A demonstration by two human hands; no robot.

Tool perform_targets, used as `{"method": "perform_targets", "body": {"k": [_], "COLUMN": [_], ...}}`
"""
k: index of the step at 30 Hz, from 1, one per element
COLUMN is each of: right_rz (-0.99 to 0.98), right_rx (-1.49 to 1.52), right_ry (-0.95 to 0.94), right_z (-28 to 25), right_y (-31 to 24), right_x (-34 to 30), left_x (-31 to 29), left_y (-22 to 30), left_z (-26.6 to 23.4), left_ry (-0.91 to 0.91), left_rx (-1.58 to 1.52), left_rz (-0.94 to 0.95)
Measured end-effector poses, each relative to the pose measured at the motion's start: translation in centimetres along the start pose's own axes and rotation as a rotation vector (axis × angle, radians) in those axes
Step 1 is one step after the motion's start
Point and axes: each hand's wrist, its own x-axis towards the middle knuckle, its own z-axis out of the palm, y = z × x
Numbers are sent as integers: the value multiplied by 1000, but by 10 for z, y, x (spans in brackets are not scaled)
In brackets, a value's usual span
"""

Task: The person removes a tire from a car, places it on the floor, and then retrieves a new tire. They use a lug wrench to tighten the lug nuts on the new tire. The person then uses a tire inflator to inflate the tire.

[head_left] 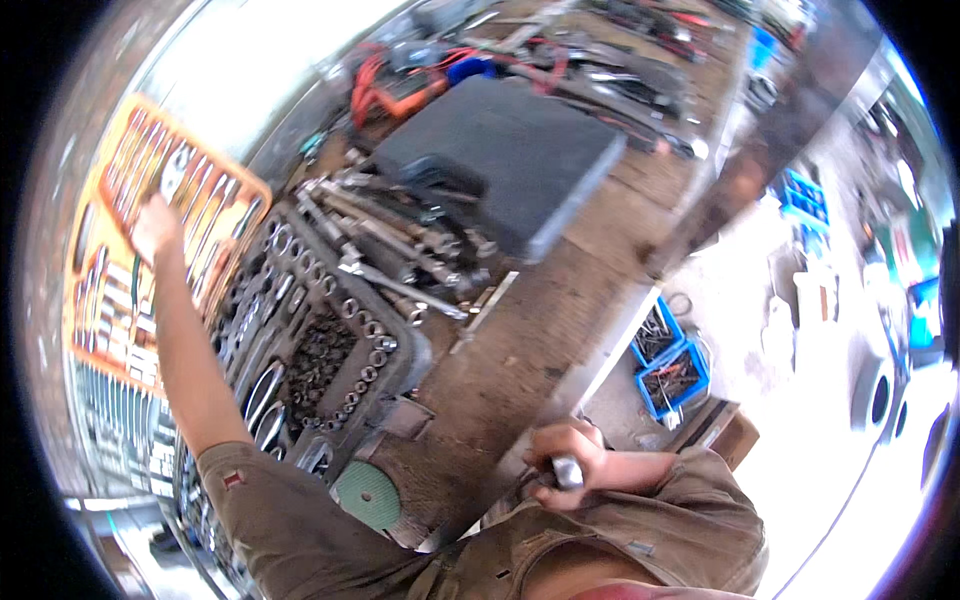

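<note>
My left hand [155, 228] reaches out to an orange tool case [255, 186] at the far left, which holds rows of wrenches and other hand tools. Its fingers are small and blurred against the tools, close to a shiny silver tool [176, 170]; whether they grip anything does not show. Near my body, beyond the bench edge, my right hand [575, 455] is closed around a metal tool [568, 472]. Only its bright rounded end shows; the rest is hidden by the hand.
A dark socket case [408, 345] lies open beside my left arm. Loose ratchets and extension bars [400, 240] are heaped behind it, near a dark grey flat box [500, 150]. A green disc [367, 495] lies at the near edge. Blue bins [675, 380] stand on the floor.
</note>
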Motion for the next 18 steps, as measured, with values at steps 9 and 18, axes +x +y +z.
{"method": "perform_targets", "body": {"k": [9,18], "right_rz": [603,700], "right_rx": [366,699], "right_ry": [114,136], "right_z": [-49,-304], "right_y": [-42,-78], "right_x": [16,195], "left_x": [5,-301], "left_y": [-39,-20], "left_z": [-78,-306], "left_ry": [-9,-716], "left_rx": [-465,-1204], "left_rz": [103,256]}}
